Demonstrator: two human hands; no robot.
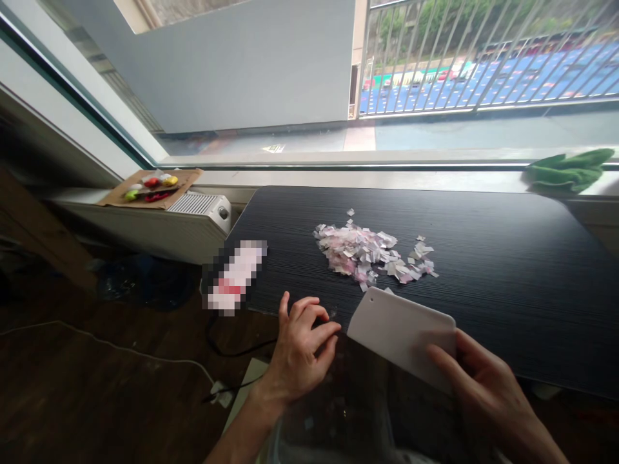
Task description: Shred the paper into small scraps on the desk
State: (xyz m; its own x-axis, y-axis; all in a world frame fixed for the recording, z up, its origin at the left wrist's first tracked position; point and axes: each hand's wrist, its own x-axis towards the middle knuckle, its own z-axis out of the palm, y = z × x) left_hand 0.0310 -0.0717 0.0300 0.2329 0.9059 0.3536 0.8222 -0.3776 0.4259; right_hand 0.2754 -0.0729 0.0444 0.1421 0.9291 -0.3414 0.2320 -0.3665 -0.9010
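My right hand (476,370) grips one end of a flat white plastic scraper (401,332), with the thumb on top. The scraper has rounded corners and a small hole near its far corner, and is held tilted over the table's near edge. A heap of small pink and white paper pieces (355,248) lies just beyond it on the dark table. At the near edge, my left hand (304,338) is closed, thumb and fingertips pinched together at what looks like a clear plastic bag (338,412). The bag hangs below the edge, with a few small bits showing in it.
The black table (507,258) stands against a window sill. A green cloth glove (568,171) lies on the sill at right. At left are a radiator (203,212), cardboard (116,193) with colourful items, and a pixelated object (236,277). A white cable (145,354) crosses the floor.
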